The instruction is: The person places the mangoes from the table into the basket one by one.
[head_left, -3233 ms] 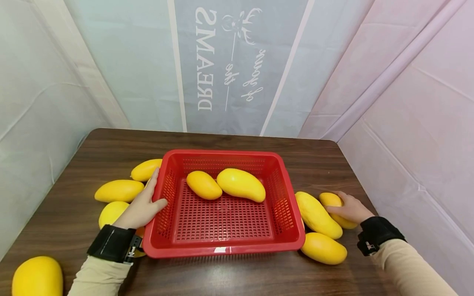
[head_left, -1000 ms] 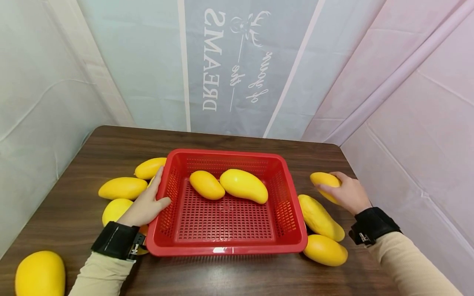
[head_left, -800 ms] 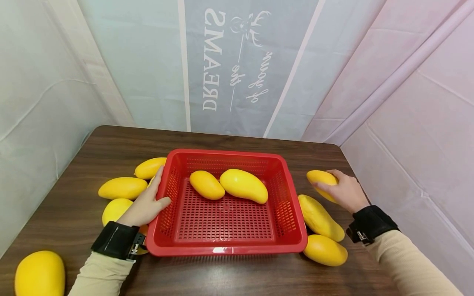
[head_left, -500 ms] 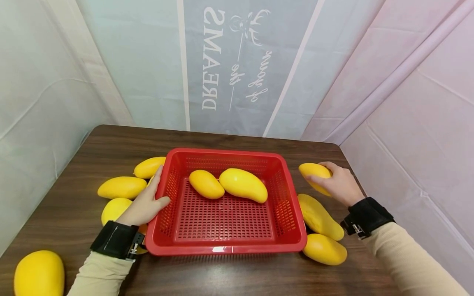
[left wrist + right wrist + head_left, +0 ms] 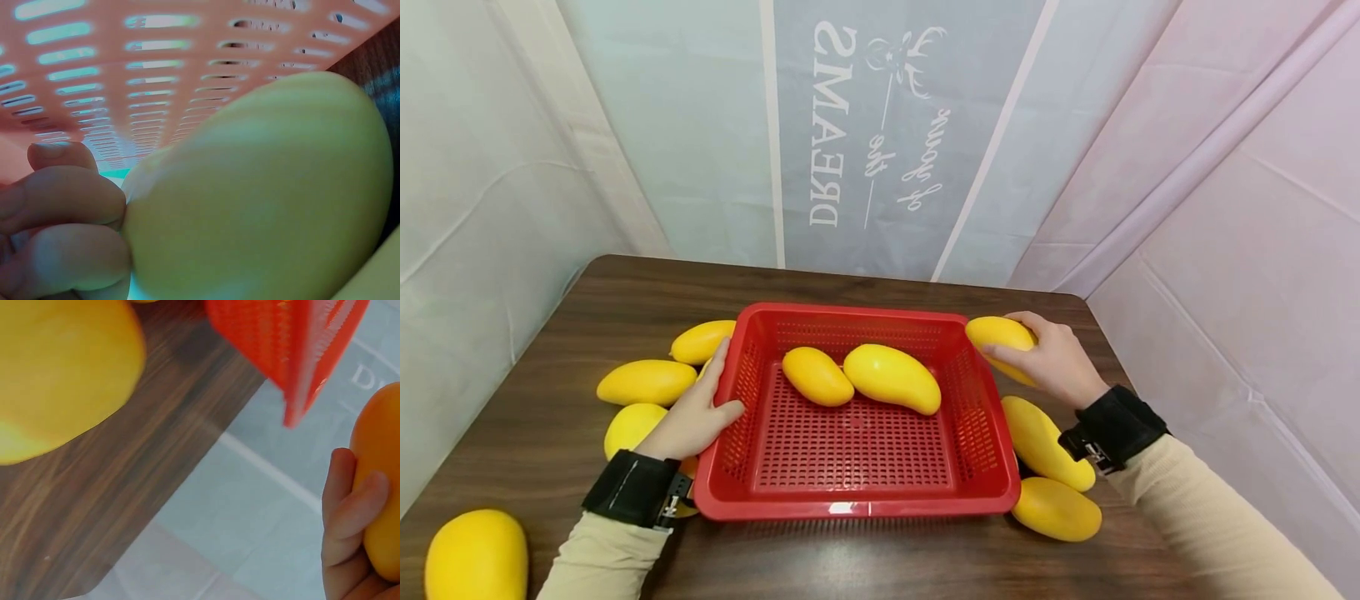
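Observation:
My right hand [image 5: 1063, 362] grips a yellow mango [image 5: 998, 335], held up at the far right corner of a red plastic basket [image 5: 917, 504]. In the right wrist view, fingers [image 5: 356, 509] wrap the side of that mango. My left hand [image 5: 688, 423] holds the basket's left rim, thumb over the edge and fingers down the outside. Within the basket lie a smaller mango [image 5: 817, 377] and a longer curved mango [image 5: 891, 379], side by side near the back wall. Seen from the left wrist, a large mango [image 5: 262, 194] lies beside the curled fingers [image 5: 69, 200], under the slotted wall.
Several mangoes lie left of the basket, among them a long one [image 5: 646, 382] and a round-looking one [image 5: 634, 429]. A big mango [image 5: 477, 557] sits at the front left. Two mangoes, one behind [image 5: 1047, 442] and one nearer [image 5: 1058, 510], rest against the basket's right side.
My right hand has picked up a mango from the right-hand group and carried it left and away from me, up to the basket's far right corner. The left hand keeps its place.

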`<control>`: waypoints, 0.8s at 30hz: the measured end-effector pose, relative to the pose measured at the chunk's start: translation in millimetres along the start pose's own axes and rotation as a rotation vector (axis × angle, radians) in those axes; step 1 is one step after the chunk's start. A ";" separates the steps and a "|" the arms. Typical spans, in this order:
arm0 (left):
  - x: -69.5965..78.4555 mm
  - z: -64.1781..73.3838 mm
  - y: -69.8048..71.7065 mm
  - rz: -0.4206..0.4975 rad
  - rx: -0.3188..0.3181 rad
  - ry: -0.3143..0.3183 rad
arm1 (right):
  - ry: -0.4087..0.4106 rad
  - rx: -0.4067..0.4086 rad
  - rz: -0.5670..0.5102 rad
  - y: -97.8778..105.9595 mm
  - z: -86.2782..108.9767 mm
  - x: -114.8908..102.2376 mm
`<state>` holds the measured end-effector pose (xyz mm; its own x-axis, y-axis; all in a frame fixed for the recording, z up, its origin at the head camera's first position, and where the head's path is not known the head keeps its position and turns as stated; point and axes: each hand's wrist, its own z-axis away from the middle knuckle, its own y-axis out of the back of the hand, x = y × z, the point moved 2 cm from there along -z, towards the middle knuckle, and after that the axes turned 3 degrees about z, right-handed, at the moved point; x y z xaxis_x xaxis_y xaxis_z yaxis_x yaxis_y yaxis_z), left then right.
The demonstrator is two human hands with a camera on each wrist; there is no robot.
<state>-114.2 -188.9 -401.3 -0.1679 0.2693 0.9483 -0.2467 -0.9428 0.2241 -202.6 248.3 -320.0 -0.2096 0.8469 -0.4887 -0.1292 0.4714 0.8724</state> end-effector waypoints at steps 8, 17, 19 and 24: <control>0.3 0.1 -0.8 0.002 -0.002 -0.008 | 0.055 -0.005 -0.065 -9.8 -11.2 -26.6; 0.1 0.7 -1.1 0.018 -0.010 -0.005 | 0.105 0.000 -0.128 -14.4 -17.6 -54.2; 0.4 0.8 -1.2 0.018 -0.009 -0.006 | 0.107 -0.009 -0.146 -17.4 -18.4 -57.8; 0.6 0.4 -0.8 0.005 -0.002 -0.011 | 0.103 -0.032 -0.201 -31.5 -19.5 -64.2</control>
<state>-113.7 -188.1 -400.8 -0.1590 0.2629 0.9516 -0.2480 -0.9436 0.2192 -203.9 174.3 -316.4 -0.2744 0.7063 -0.6526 -0.2088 0.6187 0.7574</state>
